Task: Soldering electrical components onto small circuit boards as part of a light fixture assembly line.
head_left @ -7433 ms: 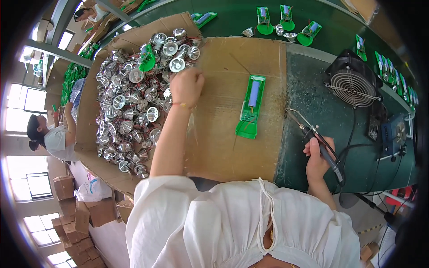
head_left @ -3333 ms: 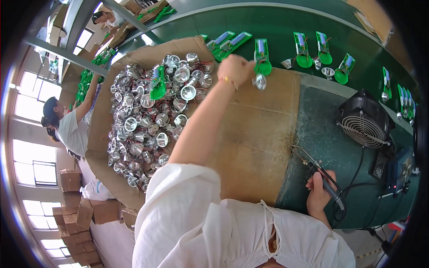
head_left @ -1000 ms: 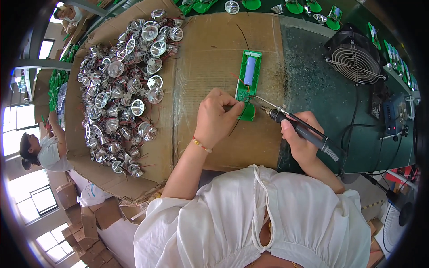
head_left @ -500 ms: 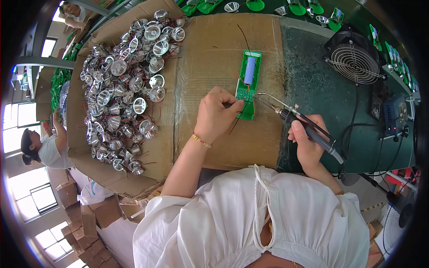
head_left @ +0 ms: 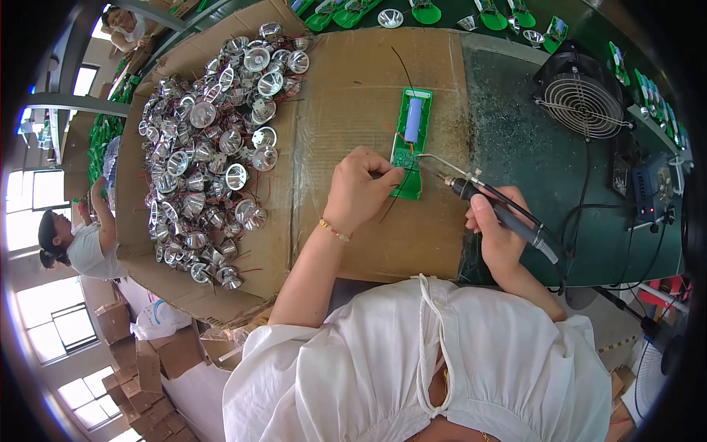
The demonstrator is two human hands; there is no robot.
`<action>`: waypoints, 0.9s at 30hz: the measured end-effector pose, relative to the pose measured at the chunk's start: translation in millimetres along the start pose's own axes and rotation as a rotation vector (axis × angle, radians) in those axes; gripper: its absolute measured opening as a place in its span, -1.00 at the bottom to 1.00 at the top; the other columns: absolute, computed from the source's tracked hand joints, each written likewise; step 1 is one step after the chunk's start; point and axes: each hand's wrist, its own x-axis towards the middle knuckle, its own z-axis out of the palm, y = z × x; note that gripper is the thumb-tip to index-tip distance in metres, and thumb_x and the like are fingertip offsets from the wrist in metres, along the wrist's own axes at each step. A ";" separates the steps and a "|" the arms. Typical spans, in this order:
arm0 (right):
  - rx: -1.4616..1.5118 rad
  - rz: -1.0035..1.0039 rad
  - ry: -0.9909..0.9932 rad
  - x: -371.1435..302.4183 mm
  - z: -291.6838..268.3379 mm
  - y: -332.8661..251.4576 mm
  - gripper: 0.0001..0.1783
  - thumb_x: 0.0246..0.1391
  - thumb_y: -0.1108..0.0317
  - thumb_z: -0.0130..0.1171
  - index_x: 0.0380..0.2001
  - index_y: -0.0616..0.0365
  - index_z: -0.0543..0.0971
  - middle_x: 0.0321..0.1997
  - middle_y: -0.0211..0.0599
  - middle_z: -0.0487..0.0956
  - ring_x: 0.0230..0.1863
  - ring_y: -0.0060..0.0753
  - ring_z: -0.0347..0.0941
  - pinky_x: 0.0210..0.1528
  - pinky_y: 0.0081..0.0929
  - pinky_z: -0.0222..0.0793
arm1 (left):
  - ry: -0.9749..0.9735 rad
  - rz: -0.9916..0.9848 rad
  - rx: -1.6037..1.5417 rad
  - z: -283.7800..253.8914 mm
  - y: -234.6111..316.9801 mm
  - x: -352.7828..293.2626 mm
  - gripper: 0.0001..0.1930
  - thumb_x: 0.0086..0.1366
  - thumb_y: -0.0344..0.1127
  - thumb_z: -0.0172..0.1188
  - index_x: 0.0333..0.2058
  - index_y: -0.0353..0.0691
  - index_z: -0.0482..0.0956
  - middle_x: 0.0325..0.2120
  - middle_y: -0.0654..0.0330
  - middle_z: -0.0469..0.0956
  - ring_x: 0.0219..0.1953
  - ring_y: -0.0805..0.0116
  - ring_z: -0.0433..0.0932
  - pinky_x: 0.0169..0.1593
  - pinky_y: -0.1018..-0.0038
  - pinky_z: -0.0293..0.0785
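Note:
A green plastic casing (head_left: 410, 189) lies on the cardboard, holding a blue cylindrical battery cell (head_left: 413, 120) and a small green circuit board (head_left: 404, 158). My left hand (head_left: 362, 184) rests at the casing's left side, thumb and fingertips pinched on a thin black wire (head_left: 387, 211) near the board. In my right hand (head_left: 499, 230) is a soldering iron (head_left: 508, 218), gripped by its dark handle. The iron's thin curved metal feed tube (head_left: 439, 158) reaches the board's right edge; the iron's tip is just right of the casing. Exact contact at the board is too small to tell.
At left stands a cardboard box (head_left: 276, 254) heaped with silvery reflector cups (head_left: 236, 177) with red wires. A black fan (head_left: 582, 103) and a blue control unit (head_left: 652, 190) with cables are at right. Green casings (head_left: 426, 13) line the far edge. Two people are at far left.
My right hand and the soldering iron have shifted slightly left. My left hand keeps its pinch beside the board. The whole view has moved a little.

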 end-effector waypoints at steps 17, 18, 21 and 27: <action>0.048 0.007 0.011 -3.5 -17.9 -1.4 -0.81 -0.01 0.41 0.17 -0.40 0.27 0.39 -0.60 -0.31 0.48 -0.65 -0.66 0.36 -0.60 -0.73 0.30 | -0.024 -0.074 0.094 -3.5 6.5 -2.1 -0.81 -0.01 -0.28 0.24 -0.56 -0.32 0.58 -0.47 0.10 0.48 -0.47 0.28 0.48 -0.37 0.45 0.38; 0.045 0.010 0.013 -4.0 -18.5 -1.3 -0.81 -0.01 0.41 0.17 -0.40 0.27 0.39 -0.60 -0.31 0.48 -0.65 -0.66 0.36 -0.60 -0.73 0.30 | 0.015 0.014 0.050 -5.6 4.3 -6.1 -0.83 0.01 -0.31 0.23 -0.52 -0.32 0.58 -0.46 0.10 0.49 -0.47 0.28 0.48 -0.37 0.46 0.38; 0.036 0.003 0.012 -4.7 -21.5 -4.2 -0.80 -0.01 0.41 0.17 -0.40 0.27 0.39 -0.60 -0.31 0.48 -0.65 -0.66 0.36 -0.60 -0.73 0.29 | 0.135 0.105 -0.040 -17.7 4.1 -25.1 -0.86 0.04 -0.38 0.21 -0.45 -0.33 0.58 -0.43 0.10 0.50 -0.46 0.29 0.49 -0.37 0.49 0.40; 0.050 -0.015 -0.003 -1.9 -20.3 -3.6 -0.80 -0.01 0.41 0.17 -0.40 0.28 0.39 -0.60 -0.30 0.49 -0.64 -0.66 0.37 -0.60 -0.74 0.29 | 0.418 0.392 0.316 -5.0 5.3 -48.1 -0.74 -0.19 -0.26 0.39 -0.48 -0.18 0.55 -0.47 0.26 0.46 -0.40 0.29 0.43 -0.28 0.41 0.31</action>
